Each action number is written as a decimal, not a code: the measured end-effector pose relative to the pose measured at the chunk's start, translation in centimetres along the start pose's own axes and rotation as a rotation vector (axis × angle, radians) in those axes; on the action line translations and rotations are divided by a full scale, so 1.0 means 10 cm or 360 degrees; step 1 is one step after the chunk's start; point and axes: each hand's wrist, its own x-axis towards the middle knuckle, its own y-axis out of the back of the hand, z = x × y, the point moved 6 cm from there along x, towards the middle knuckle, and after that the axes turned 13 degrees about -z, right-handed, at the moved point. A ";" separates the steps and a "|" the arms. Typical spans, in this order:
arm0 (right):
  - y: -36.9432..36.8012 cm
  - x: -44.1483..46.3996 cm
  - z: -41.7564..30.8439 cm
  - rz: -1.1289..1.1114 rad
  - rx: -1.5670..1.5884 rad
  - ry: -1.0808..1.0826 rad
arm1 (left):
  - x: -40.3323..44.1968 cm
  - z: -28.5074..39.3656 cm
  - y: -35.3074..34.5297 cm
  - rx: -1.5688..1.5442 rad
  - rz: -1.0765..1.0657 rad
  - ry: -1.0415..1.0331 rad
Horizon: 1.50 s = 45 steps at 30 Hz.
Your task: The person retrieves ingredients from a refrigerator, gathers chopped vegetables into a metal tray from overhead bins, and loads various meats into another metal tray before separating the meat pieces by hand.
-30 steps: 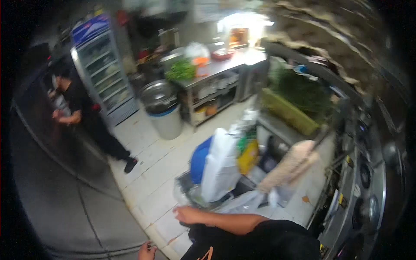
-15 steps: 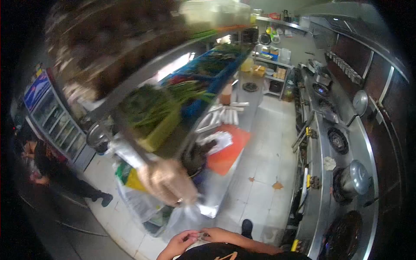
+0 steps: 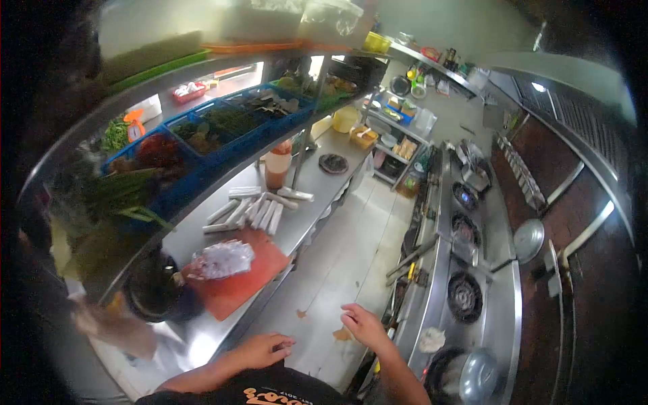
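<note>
My left hand is in front of my black shirt, its fingers loosely bent and nothing visible in them. To the right, my right hand hangs over the floor with its fingers apart, holding nothing that I can see. Nearest to my left hand is the steel counter. On it lies a red cutting board with a plastic-wrapped bundle on top. Several white wrapped rolls lie beyond the board. A dark pot stands at the board's left, partly under the shelf.
Blue crates of greens and other produce sit on the shelf above the counter. A bottle of orange-brown sauce stands below. Along the right runs a stove with burners and a lidded pot. Between them is a tiled floor.
My hands were together at my waist and are now apart, the right one farther out. The view has shifted, bringing the counter and cutting board leftward. The person at far left is out of view.
</note>
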 end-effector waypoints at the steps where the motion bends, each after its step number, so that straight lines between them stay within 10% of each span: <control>1: 0.21 0.24 -0.18 -0.0048 -0.0097 0.0060 | 0.22 -0.07 0.03 0.0085 -0.0012 -0.0050; 8: 1.62 2.12 -0.64 -0.0284 -0.0417 0.0368 | 1.90 -0.53 1.07 -0.0133 0.0190 -0.0091; 20: 4.86 4.73 -1.32 0.0501 -0.0875 0.0547 | 4.00 -0.01 3.34 -0.0540 0.0441 -0.0283; 24: 5.73 5.90 -1.85 0.0938 -0.1225 0.1193 | 4.44 0.26 3.68 -0.0632 0.0536 -0.0256; 30: 6.89 8.21 -2.00 0.1423 -0.1903 0.0807 | 5.34 0.19 4.04 -0.1097 0.1210 0.0028; 34: 7.27 8.97 -2.00 0.0935 -0.1913 0.0775 | 5.77 0.44 4.39 -0.1176 0.1779 0.0086; 36: 7.38 9.01 -1.97 0.1122 -0.1672 0.1514 | 5.94 0.65 4.56 -0.1116 0.1846 0.0063; 38: 7.50 8.86 -2.03 0.1079 -0.1224 0.1347 | 6.13 0.80 4.69 -0.1131 0.1895 0.0020; 42: 7.51 8.62 -1.82 0.1458 -0.1053 0.2239 | 6.53 0.96 4.97 -0.1026 0.1924 0.0074; 45: 7.55 8.12 -1.67 0.1147 -0.0643 0.2928 | 6.68 0.95 5.00 -0.1151 0.2008 -0.0106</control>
